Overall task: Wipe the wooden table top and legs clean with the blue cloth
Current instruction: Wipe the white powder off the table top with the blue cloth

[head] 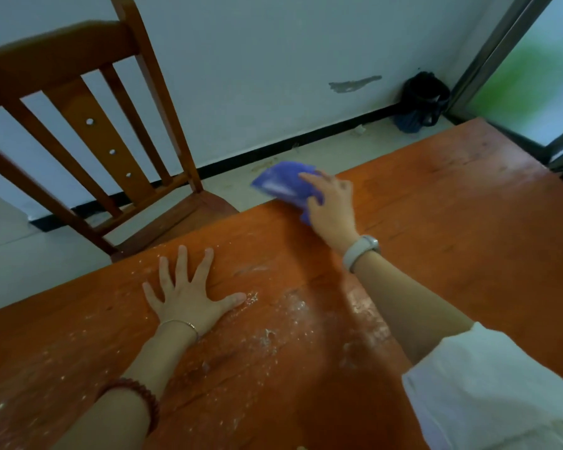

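White dust is lying on the near desk (273, 401). The left hand (189, 293) is resting spread flat beside it. The right hand (332, 206) is gripping the blue cloth (283, 181), which is overhanging the far edge; it risks slipping off, leaving the near dust missed.

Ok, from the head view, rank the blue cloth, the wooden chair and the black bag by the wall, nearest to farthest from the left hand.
From the left hand, flat on the table:
1. Wooden chair, just beyond the table edge, up-left.
2. Blue cloth, up-right at the far edge, under the right hand.
3. Black bag, far right corner by the wall.
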The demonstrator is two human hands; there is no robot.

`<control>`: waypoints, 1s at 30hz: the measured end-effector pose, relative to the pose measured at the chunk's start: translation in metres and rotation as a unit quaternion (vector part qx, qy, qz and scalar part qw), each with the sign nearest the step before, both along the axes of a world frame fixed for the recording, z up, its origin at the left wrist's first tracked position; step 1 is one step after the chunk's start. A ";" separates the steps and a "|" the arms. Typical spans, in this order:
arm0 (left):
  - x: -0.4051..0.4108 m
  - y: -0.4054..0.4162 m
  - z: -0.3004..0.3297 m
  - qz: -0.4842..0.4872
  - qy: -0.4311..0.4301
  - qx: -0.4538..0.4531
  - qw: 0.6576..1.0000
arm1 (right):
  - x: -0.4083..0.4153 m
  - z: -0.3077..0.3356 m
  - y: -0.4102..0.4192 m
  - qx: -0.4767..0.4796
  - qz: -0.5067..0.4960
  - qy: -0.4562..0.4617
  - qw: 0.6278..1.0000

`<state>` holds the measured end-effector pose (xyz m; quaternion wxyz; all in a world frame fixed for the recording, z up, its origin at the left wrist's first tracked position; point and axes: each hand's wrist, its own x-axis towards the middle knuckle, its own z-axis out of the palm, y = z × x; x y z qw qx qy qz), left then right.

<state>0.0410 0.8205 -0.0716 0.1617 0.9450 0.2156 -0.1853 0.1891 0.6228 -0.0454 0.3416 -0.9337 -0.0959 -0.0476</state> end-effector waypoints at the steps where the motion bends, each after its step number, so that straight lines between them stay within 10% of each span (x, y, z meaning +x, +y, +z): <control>1: 0.000 0.000 0.000 -0.001 -0.001 0.003 1.000 | 0.005 0.001 -0.023 -0.017 -0.083 -0.005 0.996; 6: 0.001 -0.002 0.000 -0.005 -0.002 0.006 1.000 | -0.006 -0.003 -0.093 -0.049 -0.368 0.118 0.921; 14: 0.001 -0.002 0.005 -0.004 0.014 -0.012 1.000 | -0.087 -0.016 -0.015 0.080 0.068 0.069 0.992; 21: 0.001 -0.001 0.006 -0.013 0.013 -0.015 1.000 | -0.106 -0.014 -0.099 -0.040 -0.307 0.079 0.948; 26: -0.004 0.009 0.020 -0.018 -0.014 -0.035 0.999 | -0.181 -0.024 -0.006 -0.093 0.028 0.017 0.995; 30: -0.045 0.028 0.042 0.068 -0.161 -0.083 0.981 | -0.230 -0.010 0.024 0.018 0.243 0.112 0.963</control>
